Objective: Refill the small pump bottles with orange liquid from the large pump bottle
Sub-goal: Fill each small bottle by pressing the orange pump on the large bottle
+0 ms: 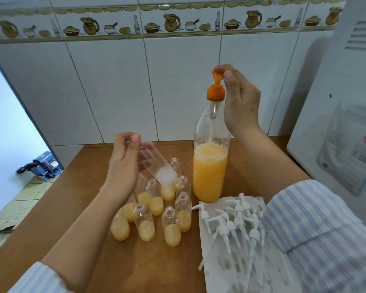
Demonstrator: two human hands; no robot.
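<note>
A tall clear bottle [210,172], over half full of orange liquid, stands on the brown table [76,210] with an orange pump [216,89] on top. My right hand [239,100] pinches the pump's head from above. My left hand [125,166] holds an empty small clear bottle [156,166], tilted, its bottom pointing down to the right above the cluster. Several small open bottles [154,210], each partly filled with orange liquid, stand in a group left of the big bottle.
Several white pump tops [235,220] lie on a white cloth [226,269] at the front right. A white appliance [336,123] stands at the right. A tiled wall [135,81] runs behind. The table's left edge drops to the floor, where a blue device [42,166] sits.
</note>
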